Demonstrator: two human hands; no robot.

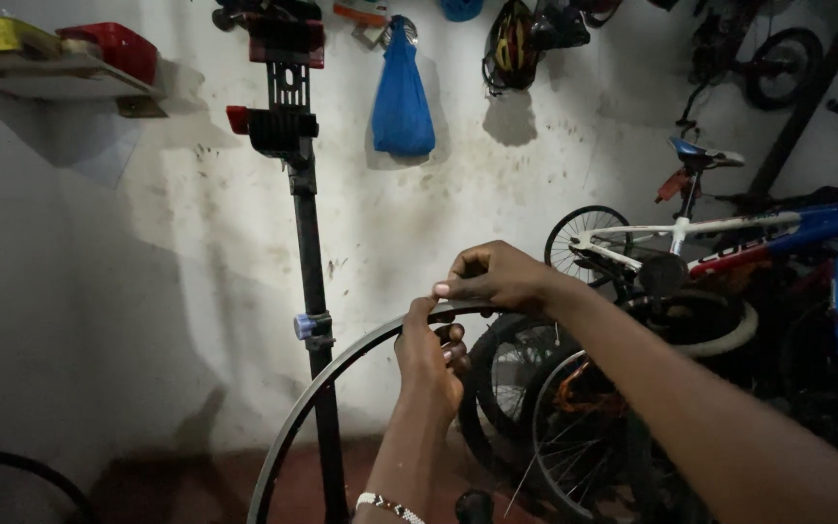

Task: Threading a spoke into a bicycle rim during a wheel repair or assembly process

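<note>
A bare grey bicycle wheel rim [327,380] stands upright in front of me, its arc running from the lower left up to my hands. My left hand [429,357], with a beaded bracelet at the wrist, grips the top of the rim from below. My right hand [497,277] pinches the rim's top edge from above, its fingertips touching the thumb of the left hand. What sits between the fingertips is too dark to make out.
A black repair stand [307,243] with a red-tipped clamp rises just behind the rim. Several bicycles and loose wheels [574,408] crowd the right side. A blue bag [402,97] and a helmet [511,44] hang on the white wall; a shelf [50,73] sits top left.
</note>
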